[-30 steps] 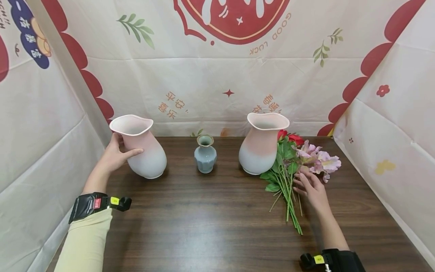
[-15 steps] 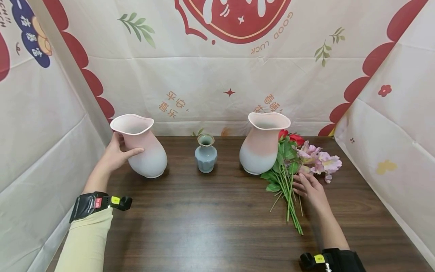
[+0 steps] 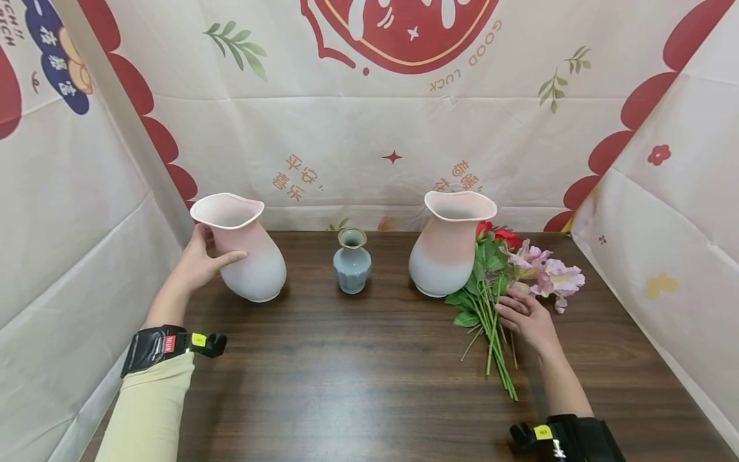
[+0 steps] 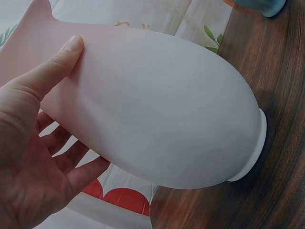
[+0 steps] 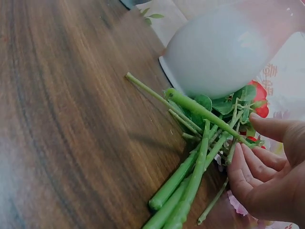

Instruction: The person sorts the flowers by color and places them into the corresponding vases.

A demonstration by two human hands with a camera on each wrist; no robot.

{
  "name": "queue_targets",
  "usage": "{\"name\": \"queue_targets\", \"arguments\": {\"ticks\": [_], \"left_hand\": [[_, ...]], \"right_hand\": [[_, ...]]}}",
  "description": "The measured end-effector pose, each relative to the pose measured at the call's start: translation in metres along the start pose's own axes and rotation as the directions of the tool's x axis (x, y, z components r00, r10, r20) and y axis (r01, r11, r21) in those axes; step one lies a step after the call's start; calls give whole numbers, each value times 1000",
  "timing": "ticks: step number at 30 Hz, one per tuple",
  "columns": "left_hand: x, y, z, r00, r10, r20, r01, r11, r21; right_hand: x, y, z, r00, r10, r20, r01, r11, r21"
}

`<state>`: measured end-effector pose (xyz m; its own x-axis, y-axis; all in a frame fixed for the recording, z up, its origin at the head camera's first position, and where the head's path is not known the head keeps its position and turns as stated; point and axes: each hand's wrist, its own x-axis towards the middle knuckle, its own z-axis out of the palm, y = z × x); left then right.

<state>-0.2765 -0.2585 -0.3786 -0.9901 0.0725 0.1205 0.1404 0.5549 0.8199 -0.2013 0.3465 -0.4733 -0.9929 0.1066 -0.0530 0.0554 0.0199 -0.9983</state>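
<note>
L hand [image 3: 199, 260] grips pink-to-white vase [image 3: 251, 260]; R hand [image 3: 530, 319] loose at flower bunch [image 3: 489, 266].
Head: we see vase upright on table [image 3: 323, 359], left side, mouth up — stems [image 3: 494, 350] point our way, blooms [image 3: 557, 277] away. L wrist: vase smooth. R wrist: thumb [image 5: 274, 128] apart from fingers [image 5: 242, 181].

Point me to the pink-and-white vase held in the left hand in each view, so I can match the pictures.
Head: the held vase is left of centre, with the left hand at its neck.
Left wrist: it fills the middle, neck toward upper left, base at right.
Right wrist: not in it; the vase there is the other one.
Shared landmark: the dark wooden table, at bottom, right and left of the views respectively.
</note>
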Motion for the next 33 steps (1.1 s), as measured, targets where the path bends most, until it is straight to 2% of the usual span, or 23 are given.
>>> {"name": "queue_targets", "arguments": {"ticks": [5,10,17,24,33], "left_hand": [[0,1,0,1000,-23,2,23,1000,0],[0,1,0,1000,-19,-1,19,1000,-1],[0,1,0,1000,-12,-4,12,1000,-4],[-1,1,1,1000,-23,-3,23,1000,-5],[-1,1,0,1000,-25,-1,25,1000,-11]], "right_hand": [[3,-2,-1,1000,23,2,-23,998,55],[6,-4,0,998,56,20,-57,993,101],[15,-5,3,994,112,6,-112,993,27],[19,-8,6,994,104,-33,-106,991,-85],[16,-13,6,989,146,-12,-145,988,54]]}}
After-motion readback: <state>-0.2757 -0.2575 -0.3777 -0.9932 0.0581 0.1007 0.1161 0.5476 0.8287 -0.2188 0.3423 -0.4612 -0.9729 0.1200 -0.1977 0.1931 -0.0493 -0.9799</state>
